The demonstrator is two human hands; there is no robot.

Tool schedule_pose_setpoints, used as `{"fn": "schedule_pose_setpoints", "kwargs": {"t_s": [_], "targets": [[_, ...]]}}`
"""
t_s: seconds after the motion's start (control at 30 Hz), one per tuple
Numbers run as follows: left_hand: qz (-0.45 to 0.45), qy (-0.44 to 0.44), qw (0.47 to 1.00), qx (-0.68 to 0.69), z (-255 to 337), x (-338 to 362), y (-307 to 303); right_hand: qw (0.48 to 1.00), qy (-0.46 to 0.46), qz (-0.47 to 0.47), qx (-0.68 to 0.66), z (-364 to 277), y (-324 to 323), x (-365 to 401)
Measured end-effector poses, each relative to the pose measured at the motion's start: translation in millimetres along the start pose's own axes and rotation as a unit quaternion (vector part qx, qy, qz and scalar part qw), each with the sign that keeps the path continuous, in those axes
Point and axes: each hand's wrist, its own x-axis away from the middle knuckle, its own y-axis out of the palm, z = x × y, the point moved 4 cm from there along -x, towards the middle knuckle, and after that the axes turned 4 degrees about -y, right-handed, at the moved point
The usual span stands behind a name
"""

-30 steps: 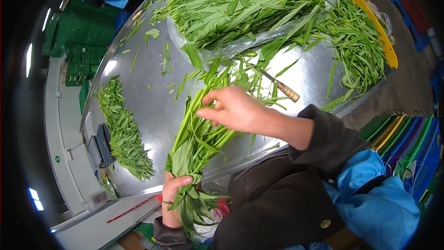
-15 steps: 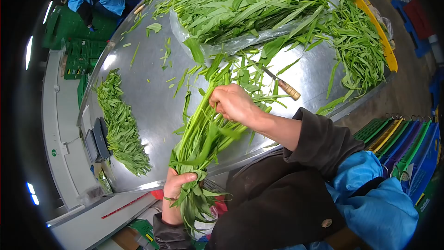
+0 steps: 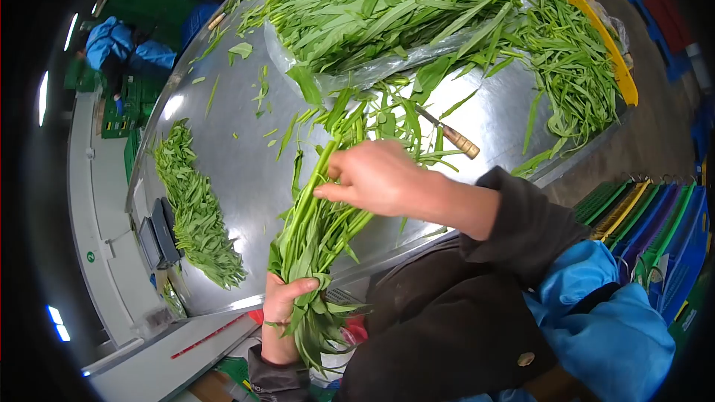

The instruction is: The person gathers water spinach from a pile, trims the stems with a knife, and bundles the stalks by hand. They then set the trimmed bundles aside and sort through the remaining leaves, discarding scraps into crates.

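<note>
My left hand [image 3: 287, 304] is wrapped around the leafy end of a bunch of water spinach [image 3: 309, 234], thumb across the leaves. The bunch slants upward over the table's near edge, its pale stems pointing away from me. Higher up the same bunch, my right hand [image 3: 383, 179] has its fingers curled and thumb and forefinger against the stems; part of what it grips is hidden behind the hand. Just beyond lies a knife [image 3: 460, 141] with a wooden handle, its blade partly under loose leaves.
A metal table [image 3: 231, 156] carries a large heap of water spinach [image 3: 395, 15] on clear plastic, a neat row of bunches [image 3: 197, 208] at left, and a pile by a yellow crate edge [image 3: 614, 56]. Another person [image 3: 123, 48] in blue stands far left. Colourful crates [image 3: 655, 231] stand right.
My right hand has moved down the bunch toward my left hand, and its grip has shifted on the stems. My left hand keeps its hold. The other person appears lower and further left.
</note>
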Motion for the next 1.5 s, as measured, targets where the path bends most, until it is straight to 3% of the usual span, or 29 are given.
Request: {"fn": "schedule_pose_setpoints", "kwargs": {"t_s": [0.07,0.13,0.2,0.3,0.37,0.4,0.5,0.53,0.57,0.6,0.63,0.67,0.73,0.8,0.87,0.9,0.93,0.97,1.0,1.07,1.13,1.17,1.23,1.27,1.33,1.4,1.47,1.5], "targets": [[-0.021,0.013,0.999,-0.024,5.7,1.9,7.5,0.997,-0.049,0.057,0.036,8.8,9.2,-10.4],[-0.019,0.000,1.000,-0.012,1.7,7.3,-3.6,0.976,-0.014,0.204,0.078,36.6,-12.9,-12.3],[0.003,-0.021,1.000,0.017,-2.4,12.2,-16.0,0.977,0.085,0.198,-0.010,70.5,-48.3,-8.1],[-0.013,0.044,0.992,0.122,5.1,24.7,-17.6,0.973,0.093,0.194,0.080,96.7,-60.8,4.0],[-0.061,0.078,0.973,0.208,-9.2,21.3,-54.9,0.952,0.023,0.268,0.143,105.3,-40.7,11.2],[-0.130,0.073,0.945,0.291,-4.7,21.0,-56.3,0.968,0.012,0.216,0.125,99.1,-26.5,10.1],[-0.187,0.075,0.909,0.366,9.7,25.2,-63.4,0.979,-0.083,0.147,0.115,74.1,39.0,9.9],[-0.184,0.077,0.910,0.363,14.3,25.7,-59.3,0.977,-0.125,0.125,0.122,67.9,65.2,12.5],[-0.243,0.068,0.900,0.356,22.6,26.7,-46.1,0.976,-0.128,0.127,0.119,67.5,90.4,20.4],[-0.302,0.059,0.886,0.347,28.2,29.1,-37.7,0.964,-0.202,0.088,0.152,61.8,120.3,28.4],[-0.300,0.040,0.887,0.350,27.6,30.4,-38.9,0.943,-0.273,0.049,0.184,60.8,144.2,31.7],[-0.296,0.041,0.888,0.349,27.2,33.6,-41.1,0.943,-0.275,0.049,0.180,74.8,154.1,30.7],[-0.267,0.016,0.901,0.343,18.8,40.6,-47.5,0.955,-0.263,0.028,0.133,110.8,159.5,23.6],[-0.252,0.029,0.906,0.338,9.5,47.4,-56.4,0.993,0.030,-0.063,0.093,110.3,101.2,-1.5],[-0.247,0.047,0.919,0.305,-1.4,47.9,-73.4,0.980,-0.021,0.087,0.180,111.1,69.0,-8.8],[-0.161,0.063,0.916,0.362,-20.7,51.0,-96.6,0.983,-0.063,0.106,0.133,101.5,51.6,-14.1],[-0.159,0.066,0.915,0.366,-21.7,50.5,-95.7,0.984,-0.067,0.102,0.134,86.0,42.1,-18.6],[-0.156,0.076,0.920,0.351,-19.9,50.0,-91.6,0.998,-0.016,0.040,-0.043,71.2,41.5,-25.8],[-0.155,0.085,0.926,0.334,-18.6,50.7,-88.5,0.975,0.038,-0.022,-0.217,53.9,43.2,-31.6],[-0.119,0.080,0.935,0.324,-16.3,53.9,-83.8,0.883,0.139,-0.152,-0.422,8.1,50.1,-34.8],[-0.021,0.095,0.957,0.272,-10.7,56.4,-79.2,0.797,0.190,-0.142,-0.556,-6.6,95.4,-39.3],[0.019,0.088,0.958,0.271,-11.2,56.0,-81.2,0.797,0.191,-0.140,-0.555,-10.2,117.9,-43.0],[0.009,0.088,0.967,0.240,-11.7,53.8,-88.2,0.662,0.257,-0.151,-0.688,-15.9,158.1,-45.5],[0.002,0.089,0.974,0.210,-12.5,53.0,-91.9,0.661,0.260,-0.147,-0.688,-17.7,161.4,-46.4],[0.028,0.081,0.971,0.221,-13.7,52.5,-101.0,0.592,0.252,-0.112,-0.757,-23.8,167.0,-48.7],[0.022,0.065,0.981,0.183,-14.3,50.4,-110.1,0.622,0.231,-0.121,-0.739,-13.6,168.0,-50.5],[-0.009,0.052,0.982,0.183,-18.0,46.8,-124.6,0.743,0.205,-0.199,-0.606,-6.3,165.0,-47.6],[0.004,0.042,0.984,0.175,-18.9,46.3,-130.1,0.778,0.199,-0.202,-0.561,0.4,160.8,-44.6]]}}
